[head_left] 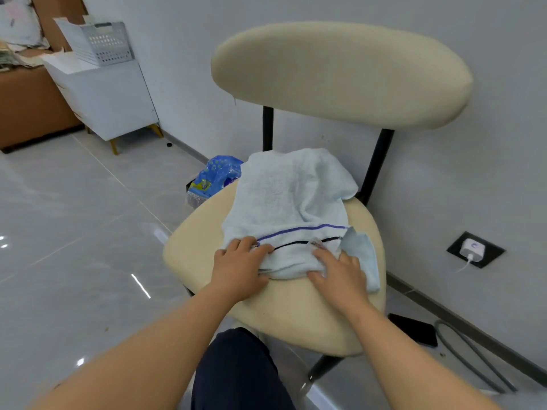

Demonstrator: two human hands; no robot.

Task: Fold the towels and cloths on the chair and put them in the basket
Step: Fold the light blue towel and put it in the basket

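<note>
Far left, top: grey perforated basket (103,42) sits on a white cabinet (109,99), well apart from the chair. You can't see inside it from this angle, and a white sheet leans against its left side. A blue printed bag (217,176) lies on the floor behind the seat; it's partly hidden by the seat and the towel, contents unreadable.

Cream chair (296,315), centre. The light blue towel (290,196) lies rumpled on the seat, with a purple and a black stripe near your side and its right corner flopped over.

Your left hand (239,267) grips the towel's near left edge, fingers on top, thumb along the fold. Your right hand (340,273) holds the near right edge the same way, fingers spread over the cloth. The cloth under both palms is hidden.

Right: a white charger (473,248) in a wall socket, a dark phone (414,329) on the floor partly behind your right arm, and a grey hose (473,359) just beside it.
</note>
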